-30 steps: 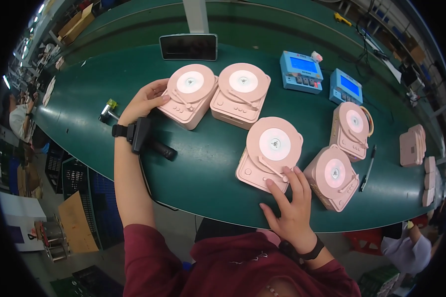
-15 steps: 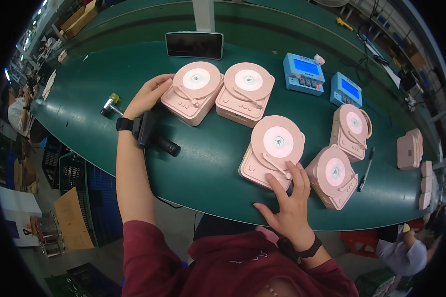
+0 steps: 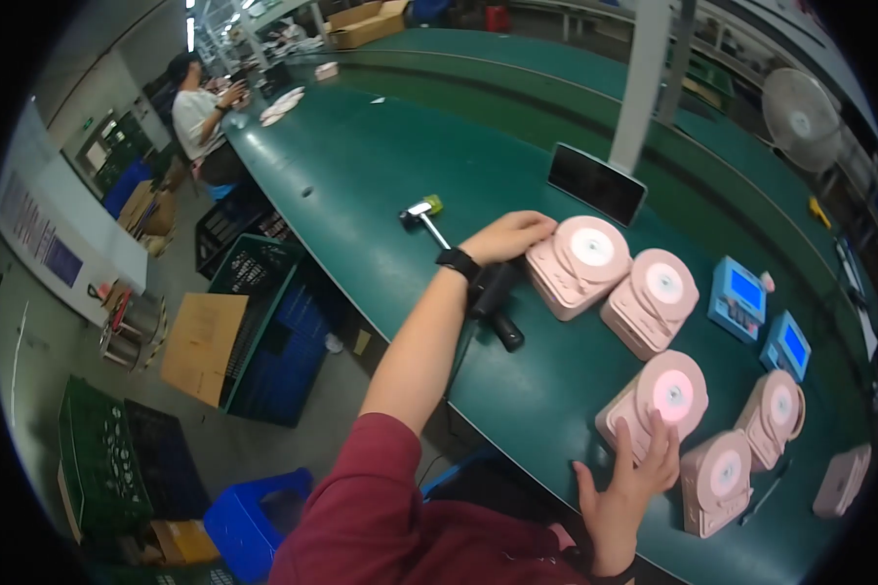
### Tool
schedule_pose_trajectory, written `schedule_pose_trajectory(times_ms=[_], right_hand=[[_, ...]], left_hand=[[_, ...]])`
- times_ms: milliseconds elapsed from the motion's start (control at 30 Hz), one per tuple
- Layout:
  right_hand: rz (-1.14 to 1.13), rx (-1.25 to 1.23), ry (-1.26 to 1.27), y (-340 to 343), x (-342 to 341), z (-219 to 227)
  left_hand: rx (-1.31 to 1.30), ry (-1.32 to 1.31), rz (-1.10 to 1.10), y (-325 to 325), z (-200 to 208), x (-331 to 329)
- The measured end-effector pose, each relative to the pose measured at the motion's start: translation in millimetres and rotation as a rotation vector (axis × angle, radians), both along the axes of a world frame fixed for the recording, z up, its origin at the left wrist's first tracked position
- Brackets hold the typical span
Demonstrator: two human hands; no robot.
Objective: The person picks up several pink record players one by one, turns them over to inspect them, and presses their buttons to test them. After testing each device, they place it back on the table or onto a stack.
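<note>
My left hand point(image 3: 512, 237) touches the left side of a pink toy record player point(image 3: 568, 278), its fingers out straight and partly hidden at the player's edge. A second pink player point(image 3: 644, 314) stands close on its right. Nearer to me, my right hand point(image 3: 634, 478) has its fingers spread, with the tips over the front of another player point(image 3: 622, 405). Under my left wrist lies a small mallet point(image 3: 421, 210) with a metal shaft and a yellow-green face; a black handle point(image 3: 504, 329) shows beyond the wrist. Two more players point(image 3: 717, 478) stand right of my right hand.
Two blue devices with lit screens point(image 3: 737, 297) stand at the right, a dark phone point(image 3: 597, 185) leans by a post, and a pen point(image 3: 766, 492) lies near the right players. Crates point(image 3: 263, 331) stand on the floor at left. Another person point(image 3: 200, 117) is at the far table end.
The view has swung left, so the table's far left end and floor crates show more. Both hands stay at the same players; my right fingertips appear slightly farther left on theirs.
</note>
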State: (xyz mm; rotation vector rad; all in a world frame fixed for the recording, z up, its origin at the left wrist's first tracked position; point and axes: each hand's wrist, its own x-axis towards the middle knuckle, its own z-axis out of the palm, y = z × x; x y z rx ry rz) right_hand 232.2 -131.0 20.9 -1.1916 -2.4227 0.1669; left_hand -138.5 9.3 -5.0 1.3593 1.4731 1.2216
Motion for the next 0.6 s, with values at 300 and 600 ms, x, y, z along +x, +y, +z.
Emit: schedule_pose_trajectory(times_ms=[300, 600], right_hand=[[-0.028, -0.02, 0.027, 4, -12, 2], [-0.005, -0.011, 0.032, 3, -9, -1]], left_hand=[[-0.024, -0.031, -0.015, -3, 1, -5], [-0.054, -0.001, -0.034, -3, 1, -1]])
